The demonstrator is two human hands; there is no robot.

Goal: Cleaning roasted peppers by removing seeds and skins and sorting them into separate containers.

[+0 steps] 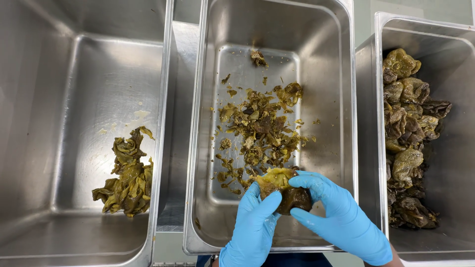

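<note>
Both my hands wear blue gloves and grip one dark olive-brown lump of pickled vegetable [286,190] over the near end of the middle steel pan [198,148]. My left hand [252,227] holds its left side with the thumb on top. My right hand [336,217] wraps its right side, fingers curled over and under it. Torn yellow-green scraps [260,131] lie scattered on the middle pan's floor just beyond my hands.
The left steel pan [74,74] holds a small heap of peeled olive leaves [126,180] at its near right side. The right steel pan [445,59] holds a long pile of whole dark lumps [408,133]. The pans stand side by side with narrow gaps between them.
</note>
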